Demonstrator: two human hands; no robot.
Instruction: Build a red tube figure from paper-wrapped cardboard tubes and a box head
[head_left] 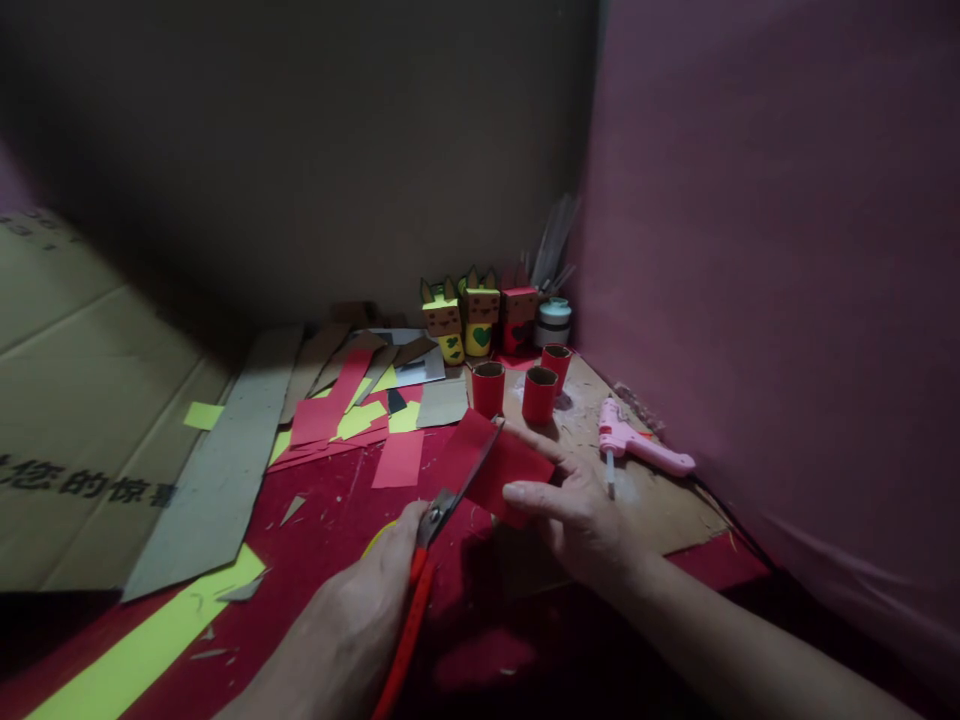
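Note:
My left hand (pixel 360 590) is closed around the handles of a pair of scissors (pixel 427 570) with orange-red grips. Their blades reach up and right across a piece of red paper (pixel 517 480). That paper is pinched between the thumb and fingers of my right hand (pixel 577 510). Part of it lies left of the blades and part to the right. Just beyond stand three red paper-covered tubes, a left tube (pixel 488 392), a middle tube (pixel 540 398) and a rear tube (pixel 557 370), with open tops.
A pink glue gun (pixel 637 440) rests on a cardboard sheet (pixel 675 515) at right. Several paper-and-cardboard animal figures (pixel 480 318) stand behind, beside a lidded jar (pixel 553 325). Red and yellow paper scraps (pixel 330 415) and a grey cardboard strip (pixel 225 480) lie left. A large box (pixel 67 400) borders the left.

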